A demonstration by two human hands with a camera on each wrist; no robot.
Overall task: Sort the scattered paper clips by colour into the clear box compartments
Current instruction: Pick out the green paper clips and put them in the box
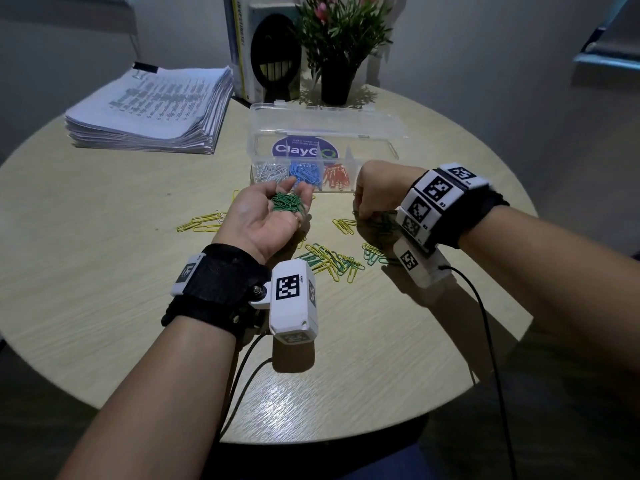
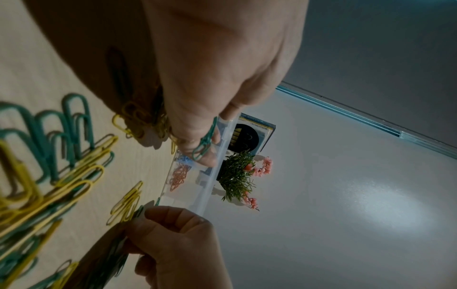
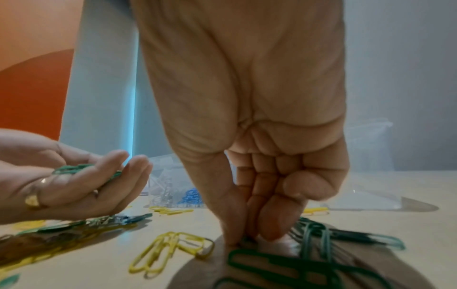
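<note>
My left hand (image 1: 277, 209) lies palm up just before the clear box (image 1: 370, 147), fingers relaxed, carrying a heap of green clips (image 1: 287, 204) (image 3: 74, 169). My right hand (image 1: 372, 202) points down at the table, and its thumb and fingertips (image 3: 235, 234) pinch a green clip from a green cluster (image 3: 284, 267) (image 1: 381, 221). The box holds white clips (image 1: 270, 171), blue clips (image 1: 304, 171) and red clips (image 1: 337, 176) in separate compartments. Its right end is hidden behind my right hand. Yellow clips (image 1: 201, 221) and a mixed yellow and green pile (image 1: 332, 259) lie scattered.
The box lid (image 1: 325, 116) stands open behind it. A thick paper stack (image 1: 152, 109) lies at the back left, with a potted plant (image 1: 337, 81) and a boxed item (image 1: 266, 46) at the back. Cables (image 1: 485, 323) run off the round table's near edge.
</note>
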